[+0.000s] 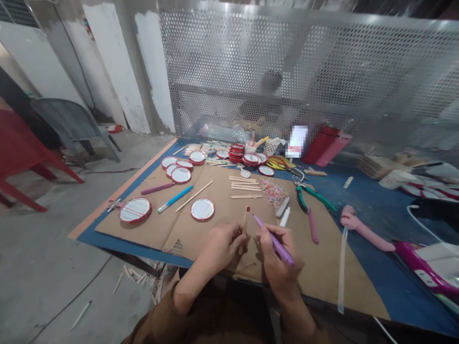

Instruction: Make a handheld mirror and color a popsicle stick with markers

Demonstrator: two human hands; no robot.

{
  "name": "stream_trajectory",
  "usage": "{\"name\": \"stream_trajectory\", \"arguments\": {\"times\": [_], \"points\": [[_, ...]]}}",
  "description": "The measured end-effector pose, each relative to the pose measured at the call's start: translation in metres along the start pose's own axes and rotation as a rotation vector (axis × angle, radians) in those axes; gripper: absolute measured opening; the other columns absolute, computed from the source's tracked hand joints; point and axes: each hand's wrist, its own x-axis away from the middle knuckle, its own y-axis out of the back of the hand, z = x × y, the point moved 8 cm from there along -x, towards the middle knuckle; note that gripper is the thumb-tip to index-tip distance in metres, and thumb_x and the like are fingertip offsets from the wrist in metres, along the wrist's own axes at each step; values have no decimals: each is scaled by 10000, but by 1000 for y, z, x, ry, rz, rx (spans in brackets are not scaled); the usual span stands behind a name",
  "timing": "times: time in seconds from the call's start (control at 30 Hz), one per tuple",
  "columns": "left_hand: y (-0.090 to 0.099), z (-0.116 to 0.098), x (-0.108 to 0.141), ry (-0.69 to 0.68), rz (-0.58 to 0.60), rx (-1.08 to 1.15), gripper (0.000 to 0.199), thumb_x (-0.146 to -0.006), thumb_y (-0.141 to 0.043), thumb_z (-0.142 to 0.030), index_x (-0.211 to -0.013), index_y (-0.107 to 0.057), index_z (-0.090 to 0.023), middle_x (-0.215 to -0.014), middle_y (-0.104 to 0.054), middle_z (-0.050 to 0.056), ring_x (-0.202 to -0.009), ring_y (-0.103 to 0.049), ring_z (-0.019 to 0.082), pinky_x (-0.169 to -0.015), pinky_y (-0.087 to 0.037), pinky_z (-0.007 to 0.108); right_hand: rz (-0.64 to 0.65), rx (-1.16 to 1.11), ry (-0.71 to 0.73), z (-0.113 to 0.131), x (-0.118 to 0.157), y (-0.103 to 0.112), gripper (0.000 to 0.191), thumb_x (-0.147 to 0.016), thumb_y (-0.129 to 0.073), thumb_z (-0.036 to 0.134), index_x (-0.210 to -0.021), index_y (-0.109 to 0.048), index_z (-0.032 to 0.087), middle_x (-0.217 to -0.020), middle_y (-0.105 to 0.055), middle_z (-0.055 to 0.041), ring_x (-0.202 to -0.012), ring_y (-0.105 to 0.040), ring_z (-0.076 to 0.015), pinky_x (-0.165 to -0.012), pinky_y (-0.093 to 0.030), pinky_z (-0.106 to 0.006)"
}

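– Marker (283, 251) col.?
– Purple; stick (244, 222) tan w/ dk red tip.
– Discs (181, 175)?
– Pale gray w/ red rims.
– Pliers (317, 195)?
– Grn handles.
– Worktop (366, 203)?
– Blue; cardboard (179, 215) brn.
– Metal panel (222, 52)?
– Silver-gray, dotted pattern thru-out.

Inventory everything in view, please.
Red-rimmed round discs: many, pale, left and rear
Flat wooden sticks: several, tan, centre
Small bands: one heap, multicoloured, centre
Slim pen: one, blue, left
Green-handled metal pliers: one, right
Glue gun: one, pink, right
Tall cylinders: two, red and pink, rear
Cardboard sheet: one, brown, on blue table
Perforated metal screen: one, grey, rear
Chairs: two, red and grey, left
Left hand: one, holding red-tipped wooden stick
Right hand: one, holding purple pen
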Motion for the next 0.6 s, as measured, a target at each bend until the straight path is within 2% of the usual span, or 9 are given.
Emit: {"name": "stream_trajectory", "arguments": {"times": [0.13,0.27,0.33,0.4,0.5,0.57,0.6], "points": [[0,0,0,-18,6,14,227,-894,-514,-172,-678,-575,-207,-704,-733,-3,-704,-668,154,-675,-430,217,45,23,48,6,-1,-4,166,-904,-577,326,-866,-636,175,-675,-687,-17,-514,-642,-127,-487,-513,-212],[2,-1,0,-20,-2,-20,205,-887,-521,-172,-698,-592,-205,-724,-747,-2,-711,-666,156,-674,-425,215,26,56,174,16,-2,-4,109,-890,-587,280,-853,-625,185,-694,-675,-12,-560,-638,-121,-550,-523,-213],[3,0,-1,-5,-18,-57,200,-881,-531,-180,-696,-603,-201,-715,-741,0,-687,-653,155,-643,-410,215,17,44,175,12,-2,-4,101,-885,-596,279,-857,-624,187,-711,-670,-10,-579,-636,-122,-570,-525,-216],[4,0,-2,8,-31,-95,188,-873,-542,-184,-701,-618,-195,-710,-735,3,-660,-638,153,-606,-389,215,-42,-12,123,2,-3,0,113,-877,-614,294,-870,-626,182,-731,-672,-17,-609,-651,-134,-593,-533,-231],[1,0,-3,-8,-18,-69,162,-866,-526,-155,-746,-629,-191,-714,-744,-5,-654,-642,140,-607,-400,205,-230,-167,22,-8,-1,11,142,-863,-645,307,-912,-609,178,-754,-669,-25,-626,-662,-149,-599,-545,-254],[0,0,-3,-41,-27,-49,171,-869,-512,-154,-742,-620,-190,-705,-742,-16,-658,-651,128,-625,-423,194,-302,-223,31,4,6,12,134,-880,-625,282,-968,-588,187,-770,-664,-27,-634,-662,-154,-593,-549,-261],[0,-1,-3,-60,-50,-64,185,-873,-515,-170,-717,-612,-189,-694,-732,-20,-657,-650,124,-628,-431,191,-278,-200,82,18,11,8,134,-900,-588,256,-1017,-578,193,-786,-666,-35,-654,-668,-163,-600,-552,-270]]}}
